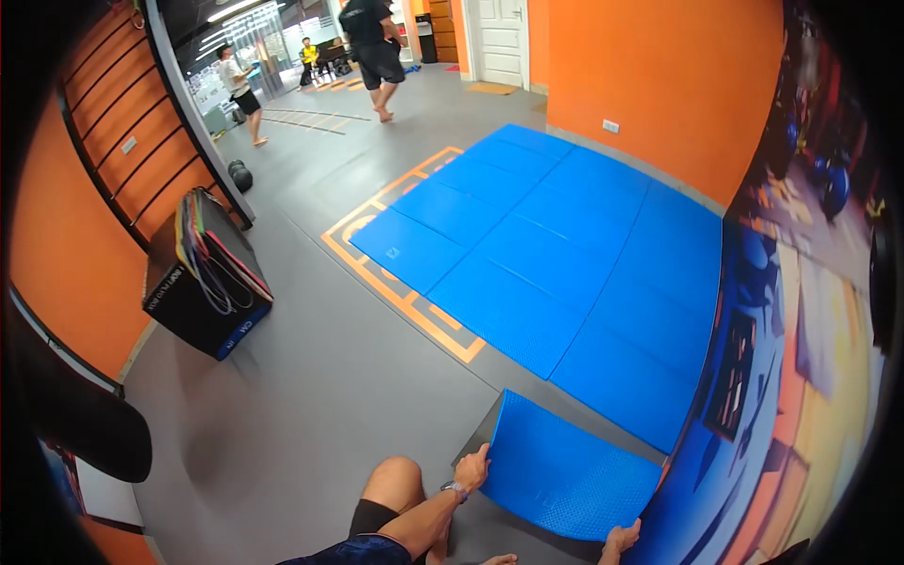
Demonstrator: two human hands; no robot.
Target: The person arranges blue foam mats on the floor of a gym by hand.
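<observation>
Currently, through the head camera, I list one blue mat (574, 471), held, sheet-like, dimpled on its upper face; location: low in the view, right of the bent knee (395, 480), on the near side of the laid blue mats (556, 235), a strip of grey floor (301, 405) showing between; long axis: from upper left down to lower right, roughly along the near edge of those mats; its right end points towards the mural wall (734, 377); shape: bowed, not flat.

Grip, left: my left hand (474, 468), watch (455, 490) at the wrist, closed on the mat's left edge; grip, right: my right hand (621, 540), closed on the near right corner.

Surroundings: orange floor markings (414, 306) partly under the laid mats; one black box (202, 301), coloured bands (198, 254) draped over it; three people in the background, one in dark clothes (372, 42), whose head is cut off by the top edge.

Hidden or doubtful: underside of the held mat and the fingertips beneath it, out of sight; right forearm, cut off by the bottom edge; dark patch beside the mat's left edge, shadow or underside, I cannot tell; large dark shape (89, 414) at far left, unidentified; outer corners, black.
</observation>
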